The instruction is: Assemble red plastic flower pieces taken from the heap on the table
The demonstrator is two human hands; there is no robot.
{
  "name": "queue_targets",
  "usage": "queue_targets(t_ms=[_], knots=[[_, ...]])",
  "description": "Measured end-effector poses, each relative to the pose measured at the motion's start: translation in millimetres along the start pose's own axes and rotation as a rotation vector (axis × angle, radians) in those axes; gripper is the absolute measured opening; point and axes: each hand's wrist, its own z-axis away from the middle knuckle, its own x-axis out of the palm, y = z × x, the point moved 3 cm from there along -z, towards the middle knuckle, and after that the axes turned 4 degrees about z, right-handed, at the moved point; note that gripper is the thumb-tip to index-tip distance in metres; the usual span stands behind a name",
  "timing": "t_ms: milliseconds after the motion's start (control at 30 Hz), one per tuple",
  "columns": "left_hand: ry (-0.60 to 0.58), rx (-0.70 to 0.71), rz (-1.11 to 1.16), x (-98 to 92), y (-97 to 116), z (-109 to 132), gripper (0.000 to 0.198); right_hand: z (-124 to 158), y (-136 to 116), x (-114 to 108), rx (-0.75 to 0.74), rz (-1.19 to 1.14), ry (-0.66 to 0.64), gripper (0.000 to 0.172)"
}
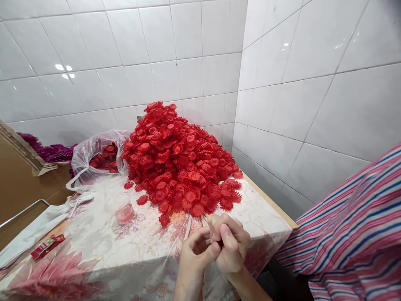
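Red flowers point(178, 163), left hand point(196, 253) curled against right point(232, 246)

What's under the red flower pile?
Patterned tablecloth shows along the front edge of the red flower pile. Beneath its middle and back, the surface is covered by flowers, so I can't tell.

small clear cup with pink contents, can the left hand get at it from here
Probably yes: nothing tall stands on the white floral tablecloth between the left hand and the cup, though its fingers are busy against the right hand.
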Motion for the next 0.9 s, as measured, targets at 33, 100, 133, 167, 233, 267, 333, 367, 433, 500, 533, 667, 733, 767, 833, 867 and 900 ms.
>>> queue_targets(t_ms=[33, 100, 133, 167, 233, 267, 333, 367, 433, 500, 533, 667, 733, 767, 833, 867, 900], knots=[[0.008, 0.008, 0.010, -0.3, 1, 0, 0.041, -2, -1, 1, 0.019, -0.006, -0.007, 0.032], [0.050, 0.024, 0.025, -1.5, 3, -1, 0.041, -8, -3, 1, 0.059, -0.016, -0.020, 0.022], [0.080, 0.028, 0.035, -2.3, 4, -1, 0.042, -12, -5, 1, 0.071, -0.026, -0.012, 0.019], [0.112, 0.033, 0.049, -3.2, 6, -1, 0.042, -15, -7, 0, 0.078, -0.041, 0.004, 0.019], [0.187, 0.043, 0.086, -5.3, 11, 0, 0.040, -22, -11, -3, 0.079, -0.085, 0.046, 0.020], [0.223, 0.049, 0.105, -6.5, 14, 0, 0.038, -24, -13, -4, 0.076, -0.106, 0.061, 0.019], [0.295, 0.053, 0.130, -9.2, 19, 2, 0.032, -25, -15, -5, 0.076, -0.125, 0.069, 0.019], [0.323, 0.051, 0.137, -10.7, 21, 3, 0.031, -24, -16, -5, 0.078, -0.123, 0.065, 0.020], [0.348, 0.047, 0.157, -13.6, 25, 4, 0.031, -21, -17, -2, 0.088, -0.109, 0.056, 0.020], [0.331, 0.052, 0.182, -16.6, 28, 3, 0.033, -17, -17, 4, 0.101, -0.090, 0.047, 0.019], [0.313, 0.059, 0.190, -18.3, 30, 3, 0.033, -15, -17, 8, 0.104, -0.081, 0.039, 0.019], [0.264, 0.109, 0.210, -28.0, 36, 4, 0.031, -8, -15, 22, 0.071, -0.027, -0.032, 0.020], [0.276, 0.159, 0.238, -35.1, 42, 6, 0.031, -4, -14, 24, 0.028, 0.021, -0.039, 0.019], [0.293, 0.184, 0.245, -39.1, 45, 8, 0.031, -2, -12, 23, 0.006, 0.048, -0.028, 0.019], [0.331, 0.212, 0.236, -47.0, 51, 12, 0.034, 1, -8, 19, -0.018, 0.105, 0.000, 0.018], [0.349, 0.213, 0.222, -50.4, 53, 14, 0.037, 2, -6, 16, -0.018, 0.133, 0.015, 0.017], [0.363, 0.213, 0.205, -53.2, 55, 16, 0.039, 3, -3, 13, -0.010, 0.159, 0.032, 0.016]])
